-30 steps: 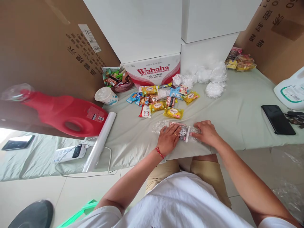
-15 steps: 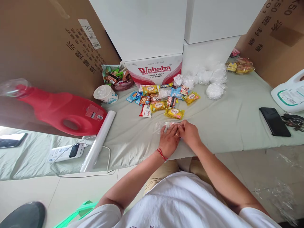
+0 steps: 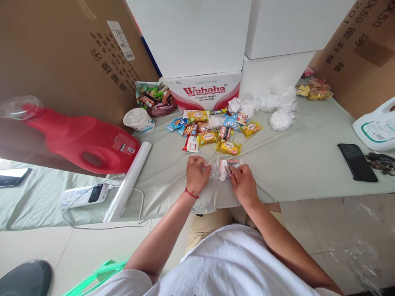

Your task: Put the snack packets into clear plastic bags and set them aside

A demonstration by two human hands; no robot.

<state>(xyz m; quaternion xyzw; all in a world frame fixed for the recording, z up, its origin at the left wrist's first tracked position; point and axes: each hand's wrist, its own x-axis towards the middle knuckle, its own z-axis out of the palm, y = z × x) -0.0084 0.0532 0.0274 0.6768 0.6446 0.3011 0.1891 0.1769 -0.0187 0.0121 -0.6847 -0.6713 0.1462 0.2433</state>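
A small snack packet [image 3: 226, 167], pinkish-white with a dark middle, lies on the cloth in front of me, with clear plastic film [image 3: 214, 165] around it. My right hand [image 3: 245, 185] pinches the packet's right side between thumb and fingers. To the left, my left hand [image 3: 198, 174] is closed on the loose edge of the film, its fingertips partly hidden. Just beyond my hands sits a pile of wrapped snacks, among them a yellow packet [image 3: 228, 147] and a red-and-white packet [image 3: 190, 144].
Balls of crumpled film [image 3: 282, 119] lie before the white boxes [image 3: 197, 37]. On the left are a red jug [image 3: 83, 142], a film roll [image 3: 128, 183], a paper cup [image 3: 138, 120] and a power bank [image 3: 84, 195]. A phone [image 3: 357, 162] and white bottle [image 3: 376, 127] are right.
My hands have moved apart, the left one away to the left. The packet, mostly covered before, now shows between them with the film drawn out leftward.
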